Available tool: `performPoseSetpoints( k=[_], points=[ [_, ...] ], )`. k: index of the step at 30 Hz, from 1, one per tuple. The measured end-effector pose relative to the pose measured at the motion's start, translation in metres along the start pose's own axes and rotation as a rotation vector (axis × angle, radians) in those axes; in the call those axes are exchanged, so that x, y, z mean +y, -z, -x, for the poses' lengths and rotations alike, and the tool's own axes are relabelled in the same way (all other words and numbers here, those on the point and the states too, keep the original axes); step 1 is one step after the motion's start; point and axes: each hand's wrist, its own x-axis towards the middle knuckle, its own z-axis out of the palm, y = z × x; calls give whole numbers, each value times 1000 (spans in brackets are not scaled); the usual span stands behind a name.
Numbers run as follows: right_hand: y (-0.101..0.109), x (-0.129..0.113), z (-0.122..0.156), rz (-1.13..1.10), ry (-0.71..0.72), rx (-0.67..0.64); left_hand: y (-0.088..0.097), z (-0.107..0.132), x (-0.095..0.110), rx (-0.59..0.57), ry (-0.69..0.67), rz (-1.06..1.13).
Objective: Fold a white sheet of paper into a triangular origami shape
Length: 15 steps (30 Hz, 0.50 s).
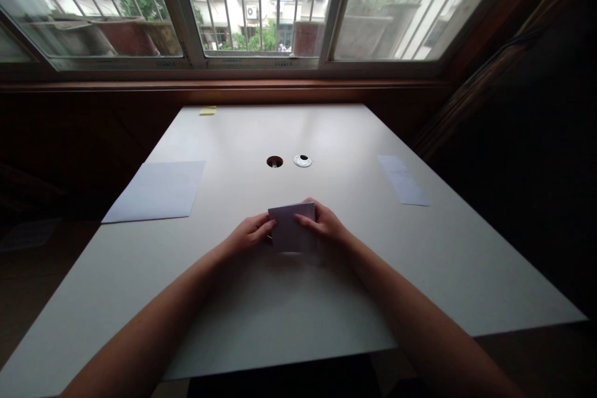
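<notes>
Both hands hold a small folded sheet of white paper [293, 233] upright just over the middle of the table. My left hand [254, 229] pinches its left edge, thumb on the near face and fingers behind. On the other side, my right hand [326, 222] grips the right edge, its thumb lying across the near face and the fingers hidden behind the paper. The paper's top edge shows more than one layer. Its lower edge hangs close to the tabletop; whether it touches I cannot tell.
The white table [261, 311] stands before a barred window. A large white sheet [158, 193] lies at its left edge, a narrow paper strip [403, 180] at right. Behind my hands are a round hole [275, 162] and a round cover [303, 161]. Yellow tape [208, 111] marks the far left.
</notes>
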Motion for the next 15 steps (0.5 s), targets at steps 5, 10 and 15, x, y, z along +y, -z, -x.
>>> performPoseSetpoints(
  k=[5,10,15],
  points=[
    [-1,0,0,10,-2,-17,0,1,2,-11,9,-20],
    [1,2,0,14,-17,-36,0,1,5,6,0,28],
    [1,2,0,-10,-29,-44,0,0,9,46,-12,126]
  ],
)
